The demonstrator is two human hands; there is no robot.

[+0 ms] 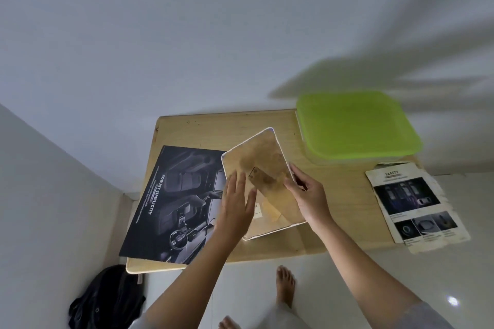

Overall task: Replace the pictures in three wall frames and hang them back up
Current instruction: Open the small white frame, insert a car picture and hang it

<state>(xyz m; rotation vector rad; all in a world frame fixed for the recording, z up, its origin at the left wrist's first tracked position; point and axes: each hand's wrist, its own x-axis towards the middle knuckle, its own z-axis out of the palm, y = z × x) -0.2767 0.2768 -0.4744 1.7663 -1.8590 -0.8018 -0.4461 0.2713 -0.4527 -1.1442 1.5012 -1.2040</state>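
A white-edged picture frame (263,157) lies face down on the wooden table (334,195), its stained brown backing board turned up, with a small hanger tab near the middle. My left hand (236,199) rests flat on the backing's left side, fingers spread. My right hand (303,192) grips the frame's right edge. A dark car-interior picture reading "ROBUST SIMPLICITY" (173,203) lies to the left, partly under the frame. A worn "SAFETY" picture sheet (413,203) lies at the table's right end, overhanging the edge.
A clear container with a lime green lid (355,125) stands at the table's back right against the white wall. A black bag (107,299) sits on the floor at the lower left. My bare feet (284,283) stand on the pale tiles before the table.
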